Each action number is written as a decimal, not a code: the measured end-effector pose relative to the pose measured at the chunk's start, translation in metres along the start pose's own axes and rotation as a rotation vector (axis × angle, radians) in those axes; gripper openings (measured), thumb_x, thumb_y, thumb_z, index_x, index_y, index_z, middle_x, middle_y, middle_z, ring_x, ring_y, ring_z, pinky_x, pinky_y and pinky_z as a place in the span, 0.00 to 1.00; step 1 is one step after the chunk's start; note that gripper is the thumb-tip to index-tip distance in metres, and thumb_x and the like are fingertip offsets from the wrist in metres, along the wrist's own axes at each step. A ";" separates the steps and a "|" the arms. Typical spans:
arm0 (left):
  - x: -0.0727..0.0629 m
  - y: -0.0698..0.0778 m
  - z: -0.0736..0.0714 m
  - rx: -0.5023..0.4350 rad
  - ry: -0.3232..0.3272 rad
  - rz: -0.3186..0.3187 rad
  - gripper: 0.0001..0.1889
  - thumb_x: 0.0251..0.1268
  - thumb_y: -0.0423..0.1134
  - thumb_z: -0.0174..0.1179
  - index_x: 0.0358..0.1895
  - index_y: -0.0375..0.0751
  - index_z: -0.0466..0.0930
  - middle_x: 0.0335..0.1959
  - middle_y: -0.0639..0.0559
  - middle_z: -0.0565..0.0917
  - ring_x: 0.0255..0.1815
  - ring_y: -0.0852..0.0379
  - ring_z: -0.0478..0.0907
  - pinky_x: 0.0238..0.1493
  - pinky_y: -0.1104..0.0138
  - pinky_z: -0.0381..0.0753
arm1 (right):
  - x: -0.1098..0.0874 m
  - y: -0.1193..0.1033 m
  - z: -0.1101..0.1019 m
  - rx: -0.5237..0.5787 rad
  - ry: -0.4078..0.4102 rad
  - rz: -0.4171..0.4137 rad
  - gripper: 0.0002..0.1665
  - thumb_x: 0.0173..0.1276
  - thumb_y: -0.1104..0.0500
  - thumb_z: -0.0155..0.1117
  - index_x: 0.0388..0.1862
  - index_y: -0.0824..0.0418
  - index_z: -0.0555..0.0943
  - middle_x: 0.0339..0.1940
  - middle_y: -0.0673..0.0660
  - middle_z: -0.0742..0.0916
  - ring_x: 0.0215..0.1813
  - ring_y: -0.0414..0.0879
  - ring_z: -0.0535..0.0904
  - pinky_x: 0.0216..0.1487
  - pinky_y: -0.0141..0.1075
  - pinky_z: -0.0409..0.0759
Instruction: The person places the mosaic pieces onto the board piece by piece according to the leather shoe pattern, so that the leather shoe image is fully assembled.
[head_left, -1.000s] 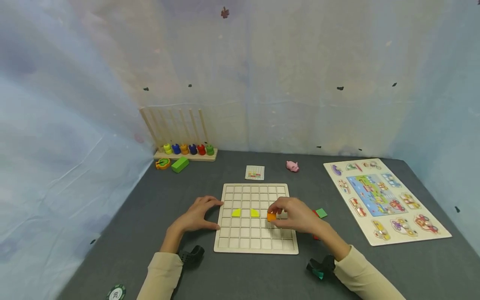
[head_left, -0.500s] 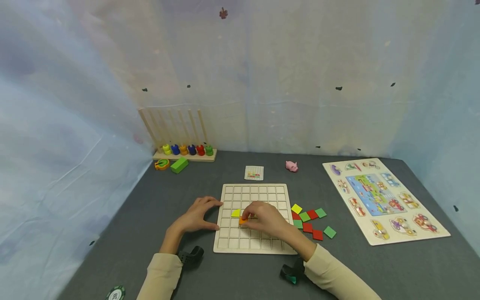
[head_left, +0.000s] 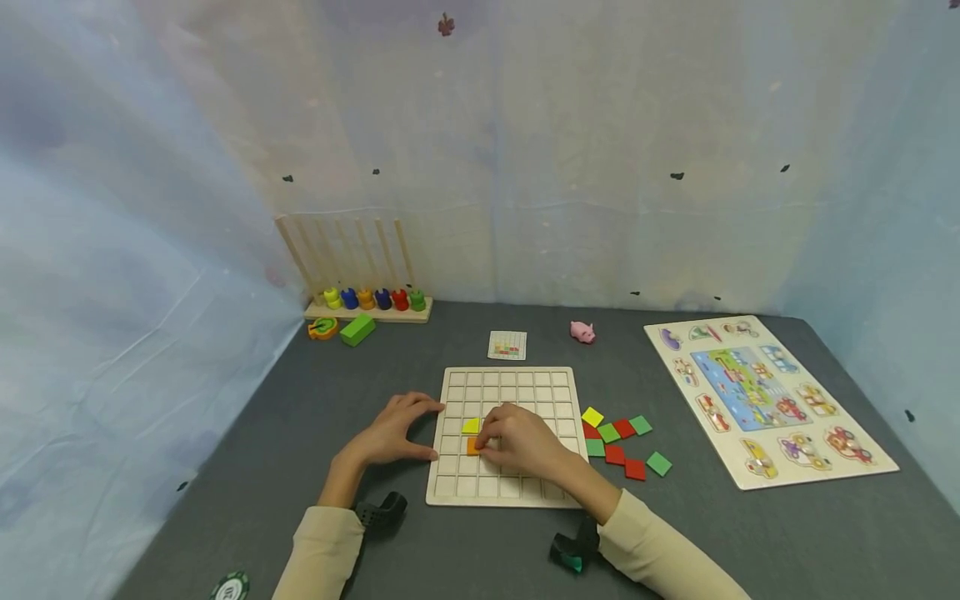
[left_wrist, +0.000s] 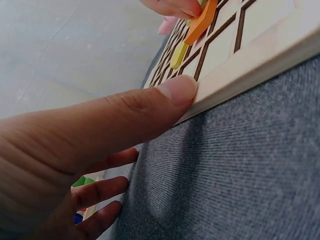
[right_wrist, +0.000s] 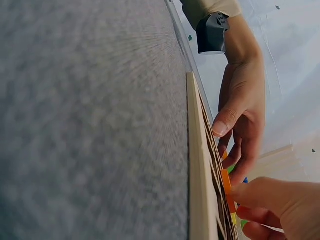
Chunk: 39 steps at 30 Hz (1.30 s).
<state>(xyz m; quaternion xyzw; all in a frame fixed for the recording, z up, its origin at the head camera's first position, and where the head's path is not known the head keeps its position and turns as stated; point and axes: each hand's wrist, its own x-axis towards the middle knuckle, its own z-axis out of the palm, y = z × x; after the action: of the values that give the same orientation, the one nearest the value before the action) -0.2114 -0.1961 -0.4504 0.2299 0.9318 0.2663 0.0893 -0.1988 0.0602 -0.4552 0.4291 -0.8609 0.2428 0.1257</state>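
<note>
Pale, bluish draped fabric rises behind and beside a dark grey bench. A person in beige sleeves works with both bare hands at a light wooden grid board, which lies flat on the bench. The right hand reaches over the middle of the board, its thumb and fingers curled in to pinch the near-side edge of an orange tile. That tile is towards the left of the grid, just below a yellow tile; whether it is fully seated in a square cannot be told. The left hand rests at the board's left edge, fingers relaxed and spread wide from the thumb, whose tip touches the rim; it grips nothing.

Right of the board, loose red, green and yellow tiles are scattered. Beyond its far edge lie a small patterned card and a pink toy pig. At far right is a large picture puzzle. At back left, a green block lies in front of a peg rack with coloured rings.
</note>
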 end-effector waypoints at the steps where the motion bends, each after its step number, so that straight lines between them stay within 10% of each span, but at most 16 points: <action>1: 0.000 0.000 0.000 -0.003 0.000 -0.002 0.37 0.45 0.53 0.72 0.62 0.48 0.71 0.61 0.49 0.68 0.61 0.46 0.59 0.59 0.46 0.61 | 0.000 0.000 0.001 0.006 -0.001 0.002 0.03 0.52 0.60 0.72 0.27 0.53 0.86 0.32 0.46 0.83 0.39 0.40 0.76 0.43 0.31 0.75; 21: 0.002 -0.002 0.001 0.002 0.005 -0.025 0.38 0.44 0.53 0.72 0.62 0.50 0.71 0.61 0.50 0.68 0.62 0.47 0.59 0.60 0.45 0.61 | -0.003 0.006 -0.015 0.107 -0.011 0.079 0.08 0.61 0.56 0.67 0.39 0.55 0.83 0.38 0.49 0.81 0.38 0.42 0.77 0.39 0.32 0.75; 39: 0.001 -0.002 0.002 0.007 -0.001 -0.029 0.38 0.44 0.54 0.72 0.63 0.49 0.71 0.62 0.49 0.68 0.62 0.47 0.59 0.60 0.46 0.60 | -0.061 0.066 -0.072 0.051 0.094 0.251 0.09 0.59 0.62 0.68 0.39 0.60 0.82 0.35 0.54 0.82 0.31 0.45 0.75 0.31 0.33 0.72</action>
<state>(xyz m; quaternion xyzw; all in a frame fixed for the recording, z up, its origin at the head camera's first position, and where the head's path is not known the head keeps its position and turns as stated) -0.2126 -0.1963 -0.4527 0.2166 0.9359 0.2618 0.0927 -0.2147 0.1736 -0.4406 0.3094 -0.8945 0.2981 0.1235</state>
